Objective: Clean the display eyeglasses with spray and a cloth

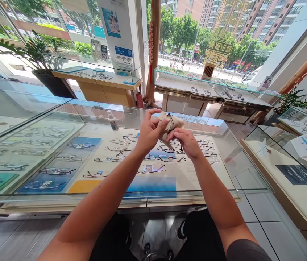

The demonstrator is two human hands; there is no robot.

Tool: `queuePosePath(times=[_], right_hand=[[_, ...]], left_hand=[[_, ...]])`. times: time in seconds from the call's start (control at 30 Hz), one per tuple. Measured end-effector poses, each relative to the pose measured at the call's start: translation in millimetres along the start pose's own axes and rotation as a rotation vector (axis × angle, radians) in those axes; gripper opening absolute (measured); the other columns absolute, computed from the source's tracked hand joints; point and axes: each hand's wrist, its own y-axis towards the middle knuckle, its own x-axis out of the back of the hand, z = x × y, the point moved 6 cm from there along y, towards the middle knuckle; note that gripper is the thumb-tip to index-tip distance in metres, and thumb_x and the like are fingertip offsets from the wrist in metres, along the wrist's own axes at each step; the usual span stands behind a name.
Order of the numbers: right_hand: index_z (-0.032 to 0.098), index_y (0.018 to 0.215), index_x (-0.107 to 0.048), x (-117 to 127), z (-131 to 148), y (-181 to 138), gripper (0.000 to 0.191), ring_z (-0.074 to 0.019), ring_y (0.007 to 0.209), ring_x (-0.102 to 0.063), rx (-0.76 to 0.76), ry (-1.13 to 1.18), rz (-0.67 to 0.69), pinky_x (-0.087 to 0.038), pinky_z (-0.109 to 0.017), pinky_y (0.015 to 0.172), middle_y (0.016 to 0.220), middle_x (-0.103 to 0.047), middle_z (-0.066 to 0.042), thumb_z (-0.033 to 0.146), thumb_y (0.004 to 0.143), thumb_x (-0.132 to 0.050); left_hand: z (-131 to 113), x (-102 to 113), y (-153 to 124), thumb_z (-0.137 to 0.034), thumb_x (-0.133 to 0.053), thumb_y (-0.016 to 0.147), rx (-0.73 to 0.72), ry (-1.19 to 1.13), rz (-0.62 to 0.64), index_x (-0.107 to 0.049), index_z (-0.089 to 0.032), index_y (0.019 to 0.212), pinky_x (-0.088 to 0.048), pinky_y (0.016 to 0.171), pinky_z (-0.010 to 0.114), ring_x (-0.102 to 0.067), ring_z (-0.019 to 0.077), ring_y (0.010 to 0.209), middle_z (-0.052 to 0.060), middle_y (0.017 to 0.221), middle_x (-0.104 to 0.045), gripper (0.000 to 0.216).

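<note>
My left hand (149,132) is closed on a beige cleaning cloth (169,125), held above a glass display counter (224,152). Wrapped in that cloth is a pair of thin dark-framed glasses (173,125), only partly visible. My right hand (187,143) pinches the glasses and the cloth's lower edge from the right. Both hands meet over the counter's middle. Under the glass lie several rows of spectacles (166,158) on a pale tray.
A small white spray bottle (112,120) stands on the counter's glass top, left of my hands. More glass showcases stand at left (12,108), right (300,145) and behind (196,87). A potted plant (44,69) sits at the window. Grey floor tiles lie below.
</note>
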Motion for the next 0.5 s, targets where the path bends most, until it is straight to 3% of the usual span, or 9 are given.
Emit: queuePosePath(times=[0.07,0.17,0.3,0.5], right_hand=[[0.022,0.086,-0.078,-1,2,0,0.029,-0.0228,0.094,-0.065,0.016,-0.031,0.016,-0.048,-0.038,0.095,0.090,-0.076,-0.005,0.042,0.100,-0.063],[0.022,0.087,-0.078,-1,4,-1,0.031,-0.0232,0.095,-0.065,0.041,-0.063,0.037,-0.049,-0.038,0.096,0.090,-0.075,-0.005,0.045,0.102,-0.063],[0.022,0.088,-0.077,0,3,-1,0.032,-0.0237,0.094,-0.065,0.033,-0.059,0.039,-0.050,-0.039,0.095,0.089,-0.073,-0.005,0.047,0.102,-0.064],[0.021,0.090,-0.077,-1,-3,-1,0.033,-0.0250,0.096,-0.066,-0.009,0.001,0.037,-0.050,-0.040,0.098,0.088,-0.073,-0.005,0.050,0.101,-0.065]], left_hand=[[5,1,1,-0.058,-0.094,0.083,0.114,-0.041,0.039,-0.061,-0.021,0.129,-0.050,0.058,0.024,-0.065,0.0130,0.060,0.000,0.081,-0.075,0.068],[7,-4,-1,-0.059,-0.091,0.087,0.235,-0.050,0.180,-0.073,-0.016,0.109,-0.054,0.064,0.027,-0.066,0.0139,0.062,0.003,0.077,-0.075,0.052],[4,-10,-4,-0.057,-0.086,0.092,0.256,-0.083,0.285,-0.075,-0.016,0.088,-0.052,0.063,0.027,-0.064,0.0137,0.060,0.003,0.070,-0.071,0.043],[0,-19,-7,-0.050,-0.092,0.088,0.227,-0.217,0.272,-0.075,-0.015,0.100,-0.050,0.062,0.026,-0.057,0.0109,0.055,0.000,0.064,-0.068,0.040]])
